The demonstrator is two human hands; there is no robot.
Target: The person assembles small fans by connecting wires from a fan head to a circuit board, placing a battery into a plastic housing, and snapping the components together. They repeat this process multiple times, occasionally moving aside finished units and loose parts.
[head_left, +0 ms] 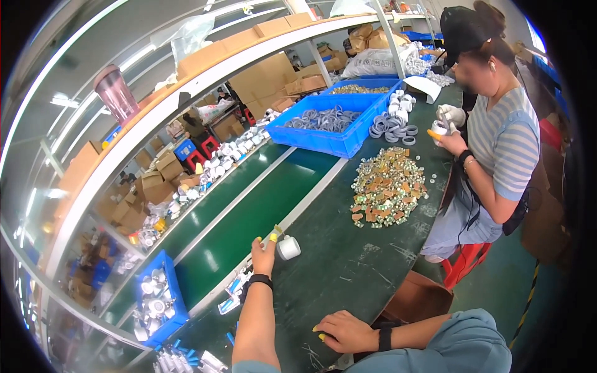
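Note:
My left hand (263, 256) reaches out over the near edge of the belt, thumb and fingers apart, with yellow on the tips. Just right of its thumb is a white, round cup-shaped part (288, 247); whether they touch I cannot tell. My right hand (348, 332) rests on the dark green tabletop with its fingers loosely spread and nothing in them. Small white parts with blue ends (233, 292) lie beside my left forearm, and more white and blue pieces (183, 360) are at the lower left.
A green conveyor belt (249, 214) runs along the table. Small circuit boards (388, 189) form a heap ahead. Beyond stands a blue bin (317, 142) of grey rings; another blue bin (180, 311) holds white parts. At right a person (507, 130) holds a white part.

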